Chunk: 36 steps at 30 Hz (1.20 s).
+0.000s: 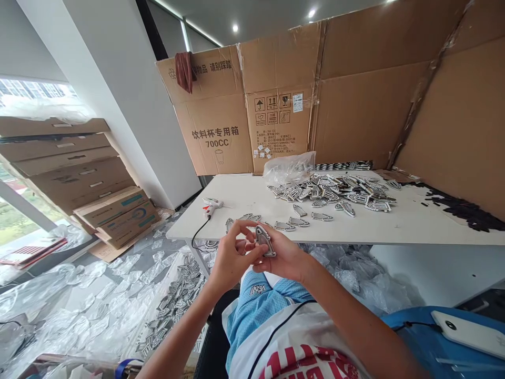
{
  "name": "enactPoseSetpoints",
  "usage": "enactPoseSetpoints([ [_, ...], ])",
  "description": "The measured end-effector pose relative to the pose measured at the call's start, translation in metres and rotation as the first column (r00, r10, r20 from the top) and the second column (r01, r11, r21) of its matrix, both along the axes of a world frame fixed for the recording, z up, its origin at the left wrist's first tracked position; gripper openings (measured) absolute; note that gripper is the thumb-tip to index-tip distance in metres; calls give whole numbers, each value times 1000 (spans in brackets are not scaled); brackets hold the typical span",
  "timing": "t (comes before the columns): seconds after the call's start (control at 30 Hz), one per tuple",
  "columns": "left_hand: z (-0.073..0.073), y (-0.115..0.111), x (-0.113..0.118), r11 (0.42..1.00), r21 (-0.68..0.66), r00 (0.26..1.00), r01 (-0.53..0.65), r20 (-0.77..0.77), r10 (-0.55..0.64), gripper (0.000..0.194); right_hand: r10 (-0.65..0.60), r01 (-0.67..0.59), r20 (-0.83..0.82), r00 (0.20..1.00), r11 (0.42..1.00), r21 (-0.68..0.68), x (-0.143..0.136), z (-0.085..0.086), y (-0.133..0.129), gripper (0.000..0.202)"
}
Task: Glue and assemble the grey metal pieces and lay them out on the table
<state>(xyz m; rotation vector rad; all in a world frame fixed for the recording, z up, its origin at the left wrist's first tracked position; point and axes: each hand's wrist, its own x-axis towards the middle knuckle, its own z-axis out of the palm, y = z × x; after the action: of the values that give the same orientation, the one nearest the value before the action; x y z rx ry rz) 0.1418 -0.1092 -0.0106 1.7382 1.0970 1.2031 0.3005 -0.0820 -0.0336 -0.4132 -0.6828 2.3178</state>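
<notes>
Just in front of the table's near edge, my two hands meet around a small grey, arch-shaped metal-looking piece [263, 241] with a pale rim. The fingers of my left hand [234, 255] pinch it from the left side. My right hand [288, 256] is closed around its right side, partly behind it. Beyond my hands, several similar arch-shaped pieces [299, 221] lie loosely along the front of the white table [244, 197]. To the left of them rests a white tool like a hot glue gun [212, 207], its black cord hanging over the edge.
A large heap of the same pieces [339, 189] sits at the back beside a clear plastic bag [288, 169]. Black scraps [465, 210] lie at right. Cardboard panels [284, 95] wall the table's back. More pieces [173, 302] and plastic wrap [90, 295] cover the floor at left.
</notes>
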Motion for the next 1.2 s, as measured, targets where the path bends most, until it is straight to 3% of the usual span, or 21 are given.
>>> enactPoseSetpoints([
  [0.17, 0, 3, -1, 993, -102, 998, 56, -37, -60, 30, -101, 102, 34, 994, 994, -29, -5, -2, -1, 43],
  [0.27, -1, 6, -2, 977, -183, 993, 109, -15, -114, 31, -130, 131, 42, 991, 991, -9, -7, -4, -1, 50],
  [0.4, 1, 10, -3, 976, -206, 995, 64, 87, -47, 40, -332, 308, 144, 932, 937, 164, -8, -3, 0, 47],
  [0.47, 3, 11, -4, 971, -239, 988, 6, 151, 31, 43, -510, 420, 209, 835, 834, 358, -5, -1, -1, 46],
  [0.53, 5, 12, -5, 956, -293, 974, -25, 210, 90, 46, -680, 434, 230, 696, 654, 620, 0, 3, -2, 41],
  [0.63, 7, 12, -7, 932, -362, 957, -3, 270, 108, 47, -811, 230, 171, 560, 350, 908, 9, 9, -6, 27],
  [0.73, 7, 12, -8, 922, -386, 947, 26, 304, 101, 46, -867, 21, 117, 484, 146, 989, 15, 13, -9, 22],
  [0.8, 7, 12, -9, 918, -395, 941, 45, 326, 94, 48, -885, -60, 96, 455, 77, 995, 16, 13, -9, 21],
  [1.07, 4, 14, -10, 912, -402, 916, 83, 390, 89, 42, -922, -214, -8, 388, -99, 972, 12, 9, -6, 9],
  [1.2, 2, 17, -9, 910, -398, 910, 117, 410, 62, 34, -939, -242, -51, 341, -140, 960, 17, 6, 2, 9],
])
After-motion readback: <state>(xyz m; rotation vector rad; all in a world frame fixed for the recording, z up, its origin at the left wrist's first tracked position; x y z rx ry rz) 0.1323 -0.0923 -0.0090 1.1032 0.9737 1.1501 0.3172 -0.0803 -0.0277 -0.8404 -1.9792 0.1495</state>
